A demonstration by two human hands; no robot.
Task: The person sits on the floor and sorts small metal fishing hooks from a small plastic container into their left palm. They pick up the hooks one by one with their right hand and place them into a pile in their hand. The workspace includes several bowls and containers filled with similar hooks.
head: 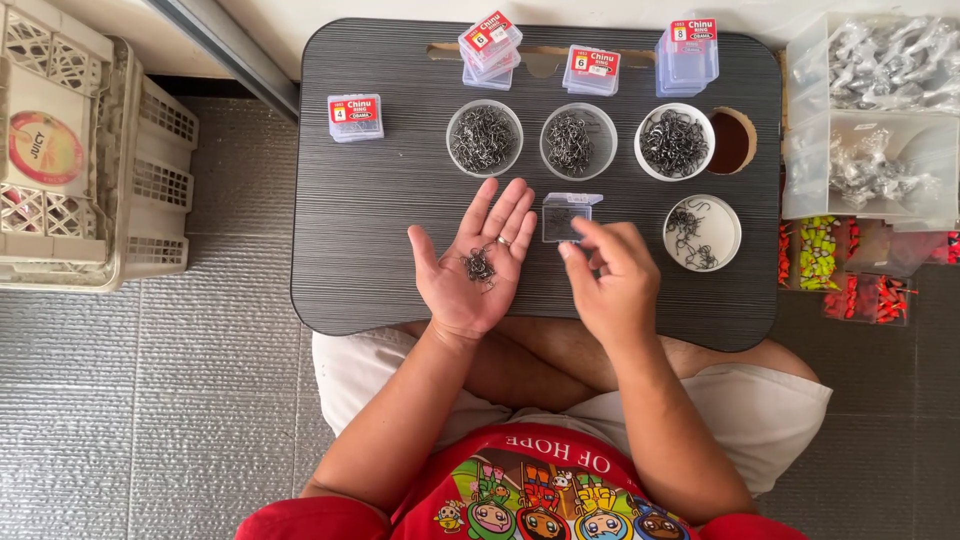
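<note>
Dark grey, ribbed and rounded at the corners, the lap table (370, 200) carries everything; a cream plastic crate (90, 160) stands to its left and clear bins (870, 110) of silvery parts to its right, with red and yellow pieces below them; three white bowls (484, 137) of dark fish hooks sit in a row across the table's far half, a fourth bowl (702, 232) nearer on the right; small clear boxes with red-and-white labels (355, 117) lie above and left of the bowls, some stacked; the left hand (470, 262) lies palm up, fingers spread, a small heap of hooks (481, 266) resting on it; the right hand (612, 278) is just to its right, fingertips drawn together near a small open clear box (565, 217) which sits just beyond both hands, between them; whether those fingertips pinch a hook I cannot tell.
</note>
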